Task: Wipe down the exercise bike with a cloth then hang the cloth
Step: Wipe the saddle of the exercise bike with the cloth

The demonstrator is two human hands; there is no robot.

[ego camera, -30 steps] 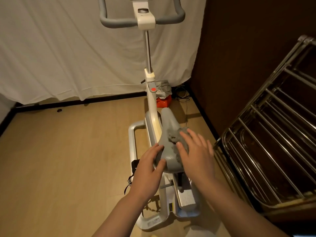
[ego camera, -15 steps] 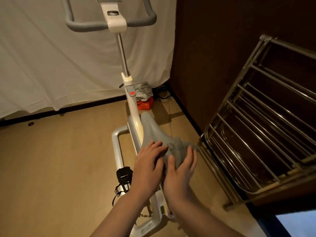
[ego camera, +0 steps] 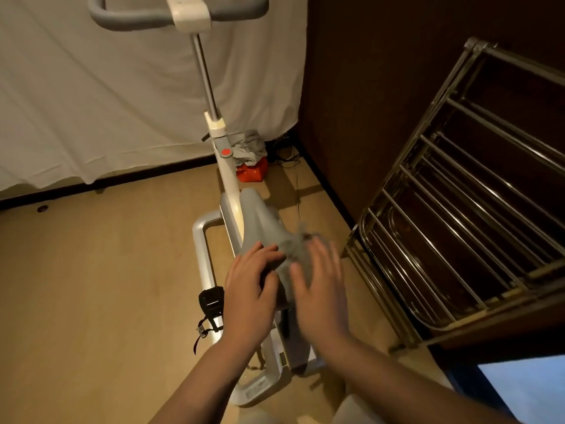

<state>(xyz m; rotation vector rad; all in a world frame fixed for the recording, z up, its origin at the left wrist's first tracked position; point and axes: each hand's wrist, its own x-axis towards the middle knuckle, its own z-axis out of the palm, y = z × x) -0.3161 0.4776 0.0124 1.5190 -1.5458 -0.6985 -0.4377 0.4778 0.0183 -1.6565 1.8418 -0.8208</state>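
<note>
A white exercise bike [ego camera: 227,175] stands in front of me, with grey handlebars [ego camera: 131,18] at the top and a grey saddle [ego camera: 258,215] below. My left hand [ego camera: 249,289] rests flat on the left rear of the saddle. My right hand [ego camera: 318,289], blurred by motion, presses a fuzzy grey cloth [ego camera: 296,249] onto the right rear of the saddle. Most of the cloth is hidden under my fingers.
A metal drying rack [ego camera: 452,228] with several bars stands close on the right, against a dark brown wall. A white sheet hangs behind the bike. An orange object with grey fabric on it [ego camera: 252,169] lies in the far corner. A black pedal [ego camera: 211,298] sticks out left.
My right hand has slid the cloth across the rear of the saddle toward the right. My left hand stays on the saddle. My view has shifted, bringing more of the rack in.
</note>
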